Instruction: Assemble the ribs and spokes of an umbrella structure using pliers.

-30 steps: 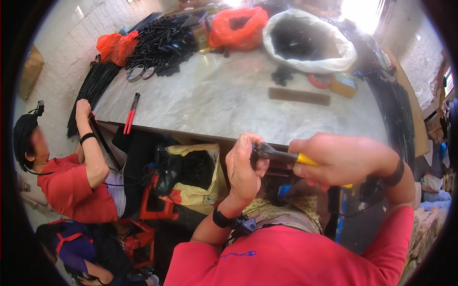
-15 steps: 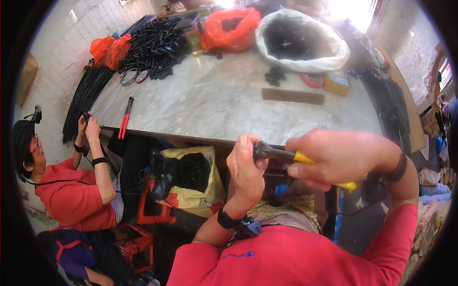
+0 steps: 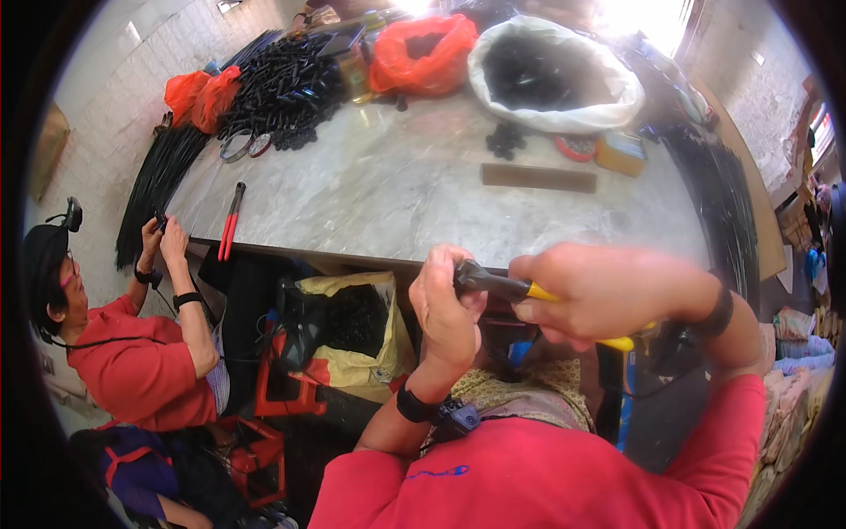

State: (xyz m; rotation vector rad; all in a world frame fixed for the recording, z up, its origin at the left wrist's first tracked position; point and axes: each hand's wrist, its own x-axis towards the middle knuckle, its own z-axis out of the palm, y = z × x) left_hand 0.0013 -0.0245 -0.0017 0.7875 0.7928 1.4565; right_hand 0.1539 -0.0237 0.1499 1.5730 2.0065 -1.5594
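Note:
My right hand (image 3: 608, 286) is wrapped round the yellow handles of a pair of pliers (image 3: 490, 281), whose dark head points left. At the jaws, my left hand (image 3: 445, 309) is closed, thumb and fingers pressed together. What it pinches there is hidden by the fingers and the pliers' head. Both hands are held in front of the table's near edge, above my lap. On the table (image 3: 379, 185) to the left lies another pair of pliers (image 3: 232, 220) with red handles.
Black plastic parts lie heaped (image 3: 282, 88) at the back left. Beside them stand a red bag (image 3: 423, 57) and a white sack (image 3: 630, 97) of dark parts. A flat bar (image 3: 539, 178) rests nearer. A co-worker (image 3: 145, 370) sits at left, past a yellow sack (image 3: 383, 344).
Both my hands and the yellow-handled pliers have shifted slightly left. My right hand is blurred by motion. The co-worker has barely moved.

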